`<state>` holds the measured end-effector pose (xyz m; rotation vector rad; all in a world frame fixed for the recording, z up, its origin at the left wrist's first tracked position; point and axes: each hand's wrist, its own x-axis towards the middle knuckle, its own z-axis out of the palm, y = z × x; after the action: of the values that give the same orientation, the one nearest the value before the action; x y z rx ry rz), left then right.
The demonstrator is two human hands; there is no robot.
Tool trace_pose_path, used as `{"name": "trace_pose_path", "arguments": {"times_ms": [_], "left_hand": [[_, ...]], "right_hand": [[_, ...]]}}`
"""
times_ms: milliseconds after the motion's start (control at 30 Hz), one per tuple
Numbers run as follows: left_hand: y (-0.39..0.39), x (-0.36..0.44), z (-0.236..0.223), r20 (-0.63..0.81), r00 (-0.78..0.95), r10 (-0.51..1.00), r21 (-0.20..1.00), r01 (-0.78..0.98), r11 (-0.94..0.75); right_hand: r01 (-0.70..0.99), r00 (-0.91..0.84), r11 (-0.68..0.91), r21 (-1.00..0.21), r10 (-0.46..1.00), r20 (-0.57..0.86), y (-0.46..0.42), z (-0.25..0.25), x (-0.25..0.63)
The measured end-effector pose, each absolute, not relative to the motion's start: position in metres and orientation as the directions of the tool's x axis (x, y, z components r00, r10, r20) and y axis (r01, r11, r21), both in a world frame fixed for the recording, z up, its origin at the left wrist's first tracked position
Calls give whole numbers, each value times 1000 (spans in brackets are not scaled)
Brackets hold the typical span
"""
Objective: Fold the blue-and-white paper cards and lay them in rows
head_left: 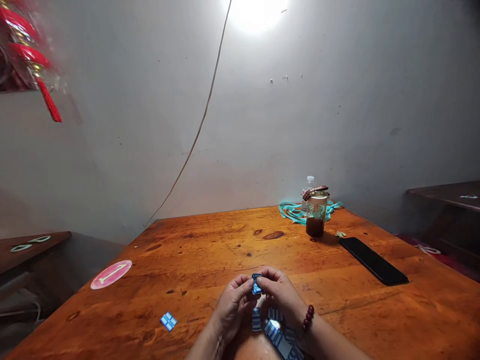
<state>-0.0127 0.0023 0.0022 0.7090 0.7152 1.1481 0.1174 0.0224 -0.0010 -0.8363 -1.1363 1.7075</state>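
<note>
My left hand (pixel 237 299) and my right hand (pixel 278 290) meet near the front of the wooden table. Between thumbs and fingers, both are closed on a small blue-and-white patterned piece (pixel 257 285), perhaps folded paper; its exact kind is unclear. Just below the hands lie several blue-and-white striped pieces (pixel 256 320), partly covered by my right hand and forearm. A flat blue-and-white square (pixel 168 321) rests apart on the tabletop to the left of my left hand. Dark red beads (pixel 308 317) circle my right wrist.
The wooden table (pixel 210 245) reaches the wall. A black phone (pixel 371 260) lies at right, with a cup of dark liquid (pixel 315 222), a clear bottle (pixel 308 187) and turquoise straps (pixel 290 212) behind. A pink round sticker marked 1 (pixel 111 275) is at the left edge.
</note>
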Motion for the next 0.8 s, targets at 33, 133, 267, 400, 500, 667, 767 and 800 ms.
{"name": "trace_pose_path", "arguments": {"times_ms": [33, 133, 267, 400, 500, 667, 767, 800], "left_hand": [[1, -12, 4, -142, 267, 953, 792, -547, 271], [-3, -10, 10, -155, 340, 927, 752, -568, 334], [-5, -10, 11, -190, 426, 885, 686, -587, 430], [-3, -13, 8, -221, 409, 885, 651, -613, 446], [-3, -13, 9, -225, 398, 889, 655, -614, 441], [-4, -11, 11, -228, 389, 893, 699, -573, 428], [-3, -9, 10, -216, 315, 924, 770, -527, 360], [-3, -8, 9, -202, 290, 935, 794, -511, 330]], "right_hand": [[-329, -380, -198, -923, 923, -62, 21, 1, 117], [-399, -374, -214, -892, 926, -55, 17, 8, 116], [-411, -375, -197, -890, 926, -32, 15, 12, 115], [-300, -340, -107, -948, 940, 1, 17, 9, 117], [-254, -300, -1, -967, 951, 78, 19, 9, 119], [-245, -285, 36, -969, 952, 108, 20, 10, 121], [-232, -229, 48, -971, 968, 102, 22, 8, 121], [-227, -218, 50, -973, 971, 100, 22, 6, 120]]}}
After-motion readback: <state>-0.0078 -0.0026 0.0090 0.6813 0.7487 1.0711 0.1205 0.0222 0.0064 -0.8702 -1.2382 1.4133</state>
